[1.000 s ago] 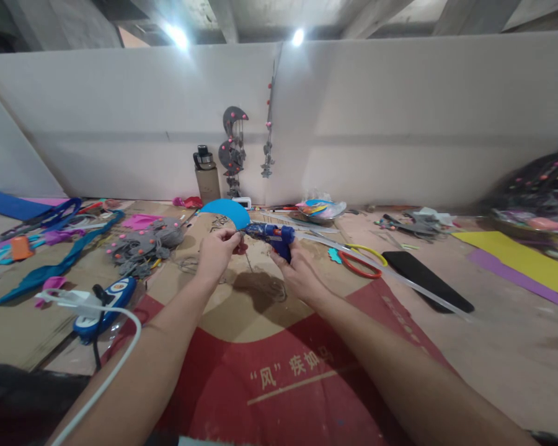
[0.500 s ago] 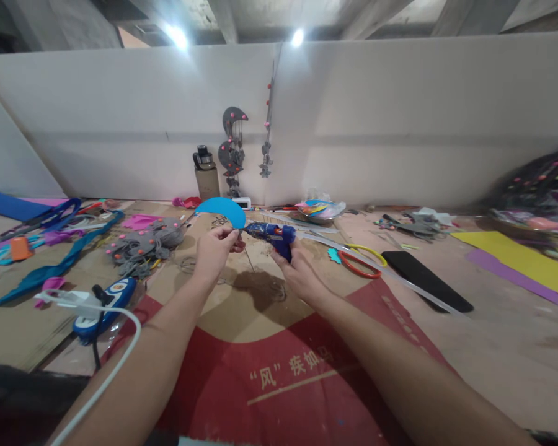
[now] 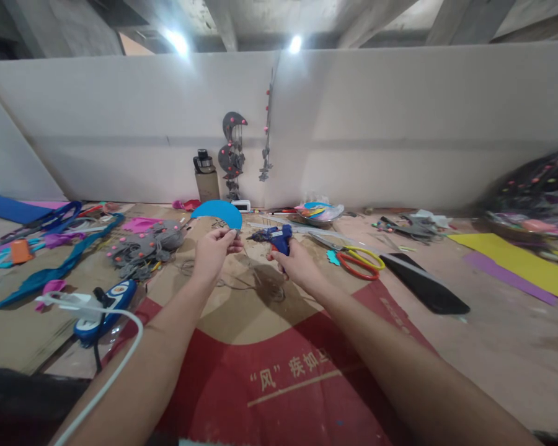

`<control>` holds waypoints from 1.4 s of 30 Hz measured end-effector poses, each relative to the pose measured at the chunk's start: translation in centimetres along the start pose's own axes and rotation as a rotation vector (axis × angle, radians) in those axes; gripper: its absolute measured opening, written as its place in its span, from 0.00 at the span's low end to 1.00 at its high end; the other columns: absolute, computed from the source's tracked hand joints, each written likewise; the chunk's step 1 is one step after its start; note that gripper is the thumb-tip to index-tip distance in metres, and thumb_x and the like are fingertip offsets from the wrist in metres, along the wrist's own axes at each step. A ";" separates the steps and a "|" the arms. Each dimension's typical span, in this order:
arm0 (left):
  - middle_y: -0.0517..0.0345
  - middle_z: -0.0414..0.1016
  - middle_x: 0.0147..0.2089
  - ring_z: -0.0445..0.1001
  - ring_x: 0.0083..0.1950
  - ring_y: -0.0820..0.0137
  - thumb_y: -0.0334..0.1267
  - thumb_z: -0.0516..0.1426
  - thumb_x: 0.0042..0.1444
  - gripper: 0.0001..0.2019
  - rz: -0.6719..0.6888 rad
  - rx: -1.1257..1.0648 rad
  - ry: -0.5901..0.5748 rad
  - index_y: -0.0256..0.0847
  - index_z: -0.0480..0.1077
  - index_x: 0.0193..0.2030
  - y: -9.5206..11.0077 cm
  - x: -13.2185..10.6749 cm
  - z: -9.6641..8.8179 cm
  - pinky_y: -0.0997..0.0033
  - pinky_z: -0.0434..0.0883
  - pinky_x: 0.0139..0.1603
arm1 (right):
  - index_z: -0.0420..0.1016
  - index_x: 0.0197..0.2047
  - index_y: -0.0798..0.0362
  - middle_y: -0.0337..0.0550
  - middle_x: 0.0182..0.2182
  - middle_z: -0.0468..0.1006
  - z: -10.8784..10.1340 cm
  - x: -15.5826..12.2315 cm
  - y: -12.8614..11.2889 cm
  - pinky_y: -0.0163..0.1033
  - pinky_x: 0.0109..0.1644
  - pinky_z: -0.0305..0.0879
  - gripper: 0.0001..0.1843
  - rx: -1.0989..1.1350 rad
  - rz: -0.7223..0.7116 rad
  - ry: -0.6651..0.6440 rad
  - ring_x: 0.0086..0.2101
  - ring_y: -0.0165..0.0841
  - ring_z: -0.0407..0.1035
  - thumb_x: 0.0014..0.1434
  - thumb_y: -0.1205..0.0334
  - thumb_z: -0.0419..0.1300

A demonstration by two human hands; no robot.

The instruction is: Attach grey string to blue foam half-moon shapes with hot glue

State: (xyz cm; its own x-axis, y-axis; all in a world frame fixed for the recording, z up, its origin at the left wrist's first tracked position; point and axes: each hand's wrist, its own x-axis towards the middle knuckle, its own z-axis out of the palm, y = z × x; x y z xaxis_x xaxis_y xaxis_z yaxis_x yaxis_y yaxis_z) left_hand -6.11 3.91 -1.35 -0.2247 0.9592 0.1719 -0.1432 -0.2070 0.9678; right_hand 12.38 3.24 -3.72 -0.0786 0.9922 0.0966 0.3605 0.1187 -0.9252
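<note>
Pinched in my left hand (image 3: 217,249) is the tip of a blue crescent cutout (image 3: 221,210), which curves up and to the left above the cardboard. A thin cord (image 3: 248,257) trails down from near those fingers. My right hand (image 3: 294,261) grips the handle of a blue glue gun (image 3: 272,235). Its nozzle points left toward my left fingers, with a small gap between. Beneath both hands lies a brown and red cardboard sheet (image 3: 260,322) with a coil of grey cord (image 3: 274,291) on it.
Right of my hands lie red and yellow scissors (image 3: 360,263), a clear ruler strip (image 3: 413,280) and a black phone-like slab (image 3: 428,288). Grey felt pieces (image 3: 144,248) and a blue power strip (image 3: 105,313) with a white cable sit left. A bottle (image 3: 207,179) stands behind.
The glue gun's nozzle has drawn back to the right from my left fingers and sits slightly lower. My left hand and the crescent shifted a little left.
</note>
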 end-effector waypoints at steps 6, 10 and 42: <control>0.56 0.73 0.24 0.72 0.24 0.73 0.44 0.61 0.45 0.12 0.079 0.145 -0.010 0.34 0.71 0.27 0.4 -0.4 -0.1 0.75 0.69 0.26 | 0.65 0.29 0.53 0.38 0.16 0.69 0.3 2.6 0.9 0.35 0.20 0.61 0.07 -0.135 0.076 -0.059 0.17 0.30 0.65 0.52 0.59 0.58; 0.56 0.74 0.23 0.69 0.21 0.74 0.44 0.58 0.48 0.11 0.173 0.316 -0.008 0.36 0.71 0.27 1.1 -1.3 0.1 0.75 0.66 0.24 | 0.63 0.24 0.52 0.49 0.27 0.71 -0.1 2.4 0.4 0.46 0.40 0.66 0.09 -0.241 -0.052 0.111 0.35 0.42 0.69 0.46 0.63 0.61; 0.60 0.70 0.19 0.63 0.18 0.77 0.45 0.58 0.50 0.11 0.149 0.354 -0.108 0.38 0.72 0.30 1.4 -2.7 1.7 0.76 0.59 0.21 | 0.67 0.31 0.53 0.35 0.24 0.67 2.5 0.4 -3.5 0.34 0.30 0.56 0.10 0.360 -0.282 0.152 0.25 0.27 0.58 0.53 0.55 0.55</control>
State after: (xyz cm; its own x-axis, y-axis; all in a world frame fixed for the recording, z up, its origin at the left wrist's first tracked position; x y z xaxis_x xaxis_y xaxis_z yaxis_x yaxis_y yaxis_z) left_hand -4.05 1.37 -0.12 -0.1125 0.9422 0.3157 0.2287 -0.2846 0.9309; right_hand 8.78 3.16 -1.30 0.0197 0.9209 0.3894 -0.0022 0.3895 -0.9210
